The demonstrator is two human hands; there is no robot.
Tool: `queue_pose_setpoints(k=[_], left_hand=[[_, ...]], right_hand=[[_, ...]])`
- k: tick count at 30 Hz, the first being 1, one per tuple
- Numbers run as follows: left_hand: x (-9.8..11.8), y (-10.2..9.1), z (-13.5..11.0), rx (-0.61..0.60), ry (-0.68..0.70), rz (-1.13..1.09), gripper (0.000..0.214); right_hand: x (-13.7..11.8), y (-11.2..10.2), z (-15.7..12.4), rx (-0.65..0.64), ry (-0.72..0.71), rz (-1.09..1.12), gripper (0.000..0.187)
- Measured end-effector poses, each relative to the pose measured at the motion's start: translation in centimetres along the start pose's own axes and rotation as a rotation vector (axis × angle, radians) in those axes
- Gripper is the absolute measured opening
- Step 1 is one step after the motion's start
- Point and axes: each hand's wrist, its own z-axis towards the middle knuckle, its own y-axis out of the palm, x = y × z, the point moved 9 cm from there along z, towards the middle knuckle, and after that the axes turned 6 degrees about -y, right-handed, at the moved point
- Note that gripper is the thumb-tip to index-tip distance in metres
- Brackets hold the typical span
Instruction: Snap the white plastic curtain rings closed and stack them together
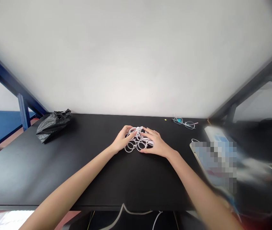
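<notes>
A loose bunch of thin white rings (136, 139) lies on the black tabletop, in the middle of the head view. The rings overlap, and some spread toward the near side; I cannot tell whether they are joined. My left hand (123, 139) cups the bunch from the left, its thumb across the top rings and its fingers curled behind them. From the right, my right hand (157, 143) closes round the same rings, fingers over the top and thumb low along the near edge. Parts of the bunch are hidden beneath both hands.
A crumpled black plastic bag (54, 124) sits at the back left. Eyeglasses (184, 123) lie near the wall at the back right. A partly blurred flat device (212, 163) and a white box (216, 135) are on the right. White cables (136, 213) hang below the table's front edge.
</notes>
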Motion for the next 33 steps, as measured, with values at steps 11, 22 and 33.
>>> queue_pose_setpoints(k=[11,22,33], left_hand=[[2.4,-6.4,-3.2,0.034,-0.005,0.421,0.037],[-0.1,-6.3,-2.3,0.049,-0.106,0.169,0.053],[0.5,-7.5,-2.7,0.175,-0.072,0.152,0.033]], right_hand=[[-5.8,-1.0,-0.1,0.329,-0.259,0.019,0.015],[-6.2,3.2,2.9,-0.133,-0.041,-0.269,0.019],[-6.4,3.7,4.0,-0.262,-0.019,-0.430,0.012]])
